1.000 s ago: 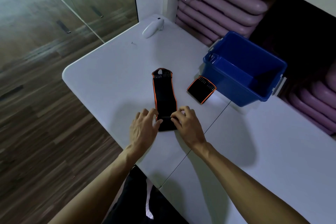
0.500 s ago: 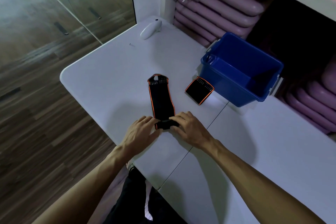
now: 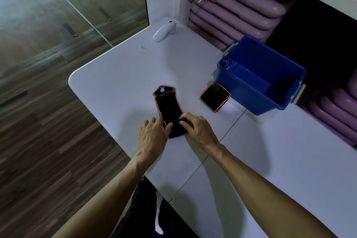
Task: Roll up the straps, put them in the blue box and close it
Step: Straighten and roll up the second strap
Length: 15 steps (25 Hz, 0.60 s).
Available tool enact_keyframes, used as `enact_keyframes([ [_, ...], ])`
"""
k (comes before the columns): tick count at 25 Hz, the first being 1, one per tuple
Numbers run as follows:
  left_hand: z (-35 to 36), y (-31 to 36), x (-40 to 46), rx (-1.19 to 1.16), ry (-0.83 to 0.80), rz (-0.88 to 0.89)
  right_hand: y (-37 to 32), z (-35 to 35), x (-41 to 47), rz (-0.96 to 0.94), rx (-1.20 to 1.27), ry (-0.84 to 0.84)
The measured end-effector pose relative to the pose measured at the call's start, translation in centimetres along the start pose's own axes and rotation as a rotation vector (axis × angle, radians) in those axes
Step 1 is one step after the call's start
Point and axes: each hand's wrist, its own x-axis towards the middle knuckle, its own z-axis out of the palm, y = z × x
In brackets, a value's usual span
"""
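I am rolling the first strap (image 3: 168, 107), its near end already turned into a small roll under my fingers. My left hand (image 3: 152, 137) pinches the roll at nine o'clock and my right hand (image 3: 199, 130) at three, the flat length running off toward twelve. Next I judge I must turn it forward evenly. The second strap (image 3: 214, 97) lies at two, just beside the open blue box (image 3: 249, 91).
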Motion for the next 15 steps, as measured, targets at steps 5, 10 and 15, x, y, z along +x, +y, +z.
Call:
enact_keyframes([
  [5, 0.4, -1.2, -0.4, -0.145, 0.126, 0.228, 0.4, 1.4, -0.4, 0.057, -0.053, -0.012],
  [10, 0.8, -2.8, -1.5, 0.041, 0.108, 0.444, 0.9, 0.7, -1.0, -0.140, -0.268, -0.043],
  [15, -0.1, -3.1, -0.9, -0.082, -0.001, 0.405, 1.1, 0.1, -0.8, -0.256, -0.341, -0.127],
])
